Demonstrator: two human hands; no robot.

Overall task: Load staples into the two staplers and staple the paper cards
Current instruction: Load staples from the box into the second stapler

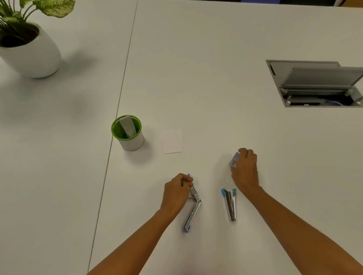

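1. Standing far left on the white tabletop [212, 47], a leafy green plant in a rounded white pot [26, 50] is sitting well apart from the work.
2. Nearer the middle, a white cup with a green rim [132, 142] is holding grey paper cards upright. A flat white paper card [172, 141] is lying just beside it, apart from both hands.
3. The left hand [176, 192] is curling its fingers round the far end of a hinged silver metal stapler with purple tips [194, 210], which is lying swung open on the tabletop. Loading looks to be only starting, so this hand should be pinning the open magazine flat and steady, with the channel facing up.
4. A second silver stapler with blue tips [230, 203] is lying between the two forearms, its arms slightly parted and neither hand touching it.
5. The right hand [244, 169] is gripping a small purple-and-white box [234, 159], probably staples. I cannot tell whether it is resting on the tabletop. It should be drawing out one strip and sliding it legs-down into the channel.
6. Far right, a grey metal cable hatch [318, 83] is sitting open.
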